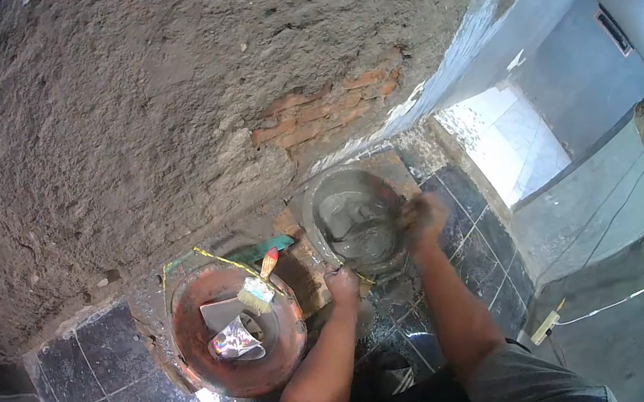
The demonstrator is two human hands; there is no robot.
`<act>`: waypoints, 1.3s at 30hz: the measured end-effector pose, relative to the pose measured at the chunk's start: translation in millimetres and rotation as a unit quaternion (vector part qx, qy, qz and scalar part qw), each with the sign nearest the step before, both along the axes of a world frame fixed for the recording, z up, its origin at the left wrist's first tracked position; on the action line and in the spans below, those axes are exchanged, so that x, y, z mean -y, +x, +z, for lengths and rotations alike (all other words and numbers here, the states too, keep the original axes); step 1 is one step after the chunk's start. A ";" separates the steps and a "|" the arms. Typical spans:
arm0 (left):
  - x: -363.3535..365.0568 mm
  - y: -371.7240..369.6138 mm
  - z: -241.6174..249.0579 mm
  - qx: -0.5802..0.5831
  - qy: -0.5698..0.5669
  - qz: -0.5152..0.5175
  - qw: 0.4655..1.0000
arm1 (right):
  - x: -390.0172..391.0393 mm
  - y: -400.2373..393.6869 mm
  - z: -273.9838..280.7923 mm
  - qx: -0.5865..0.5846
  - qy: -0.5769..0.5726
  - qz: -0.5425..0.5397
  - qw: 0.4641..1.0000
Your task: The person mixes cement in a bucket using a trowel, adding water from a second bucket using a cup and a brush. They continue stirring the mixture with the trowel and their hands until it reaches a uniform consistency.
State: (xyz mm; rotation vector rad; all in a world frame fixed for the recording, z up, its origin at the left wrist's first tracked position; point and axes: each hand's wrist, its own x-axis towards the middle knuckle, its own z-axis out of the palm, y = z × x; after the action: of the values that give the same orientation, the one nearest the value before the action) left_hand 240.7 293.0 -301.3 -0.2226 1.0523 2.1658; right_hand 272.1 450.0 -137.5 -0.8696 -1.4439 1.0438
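A round basin [314,231] of wet grey mortar [353,217] stands on the floor against the wall. My left hand [342,284] is closed on its near rim, beside a yellowish cord. At the basin's right edge, my right hand [426,218] is blurred by motion and looks closed; what it grips is too smeared to make out. The mortar beside it is also blurred, with swirled ridges.
Left of my arms stands a reddish basin [197,362] holding a patterned cup [236,340] and a pale container. A paintbrush [258,288] lies across its rim, near a green tool [263,249]. Behind rises a rough wall [135,104] with exposed brick [326,110]. A cable with a socket [546,327] is at right.
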 end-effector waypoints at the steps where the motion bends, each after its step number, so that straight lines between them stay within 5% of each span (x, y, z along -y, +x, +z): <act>1: -0.6 -0.5 0.8 -0.019 0.000 0.002 1.000 | -17.4 5.8 5.2 0.000 0.040 -0.034 0.999; 2: -1.0 -3.0 4.5 -0.038 0.000 0.007 0.999 | -27.9 7.9 18.3 0.001 0.080 -0.069 0.994; 4: -0.3 -3.7 13.7 -0.026 -0.008 0.005 1.000 | -35.6 11.0 38.0 -0.258 -0.077 -0.075 0.960; 7: 3.6 -8.9 33.7 0.028 -0.028 -0.016 0.999 | -43.0 -1.9 25.1 -0.271 -0.100 -0.211 0.934; 9: 8.0 -10.4 39.3 0.021 -0.032 -0.033 0.999 | -18.1 -31.9 10.6 -0.231 -0.074 -0.189 0.952; 12: 9.2 -12.1 55.2 0.056 -0.023 -0.021 0.998 | -28.9 -59.3 -98.5 -0.338 -0.129 -0.229 0.904; 15: 5.3 -8.1 22.7 -0.024 -0.031 -0.015 0.999 | -1.2 -74.5 -121.1 -0.281 -0.111 -0.178 0.936; 17: 8.0 -2.3 2.9 0.005 0.026 -0.009 1.000 | 33.5 -80.4 -68.5 -0.361 -0.279 -0.162 0.875; 20: 17.0 -8.2 46.8 -0.002 -0.018 -0.033 0.999 | 70.6 -69.4 -35.3 -0.377 -0.294 -0.122 0.870; 21: 13.3 -9.3 39.0 -0.009 -0.012 -0.026 1.000 | 67.8 -59.4 -44.0 -0.173 -0.081 -0.134 0.972; 22: 11.0 -9.3 30.8 -0.014 -0.008 -0.015 1.000 | 59.7 -41.5 -62.2 0.048 0.140 -0.132 0.980; 23: 10.8 -9.7 26.9 -0.019 -0.012 -0.020 1.000 | 51.5 -28.4 -71.2 0.264 0.348 -0.115 0.892; 25: 10.6 -8.1 21.8 -0.025 -0.021 -0.028 0.999 | 38.5 -23.2 -51.9 0.257 0.333 -0.051 0.906; 26: 8.9 -7.5 18.1 -0.028 -0.026 -0.031 0.999 | 36.3 -25.9 -25.7 0.111 0.079 0.051 0.989; 27: 4.7 -4.8 9.3 -0.017 -0.006 -0.024 1.000 | 30.1 -29.4 -1.2 -0.044 -0.184 0.147 0.971; 30: -2.0 -4.4 -1.8 0.016 0.009 -0.027 0.999 | -44.9 -31.5 2.7 -0.054 -0.031 0.146 0.987; 34: 20.4 -15.2 57.3 0.044 -0.021 -0.054 0.997 | -37.4 -66.7 80.4 -0.164 -0.078 0.045 0.982; 37: 17.4 -16.6 53.6 0.054 -0.003 -0.050 0.997 | -87.4 -83.0 -5.3 -0.140 0.008 -0.008 0.990; 38: 16.3 -15.6 50.8 0.061 0.001 -0.051 0.997 | -92.5 -84.9 -39.5 -0.028 0.180 -0.080 0.980; 39: 16.3 -17.5 55.9 0.039 -0.002 -0.049 0.998 | -72.5 -86.5 -51.5 -0.068 0.125 -0.098 0.985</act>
State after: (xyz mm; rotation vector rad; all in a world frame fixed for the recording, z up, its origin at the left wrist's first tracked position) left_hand 223.2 276.7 -245.4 -0.2493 1.0035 2.0514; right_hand 185.6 522.5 -189.0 -0.7278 -1.3117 0.7420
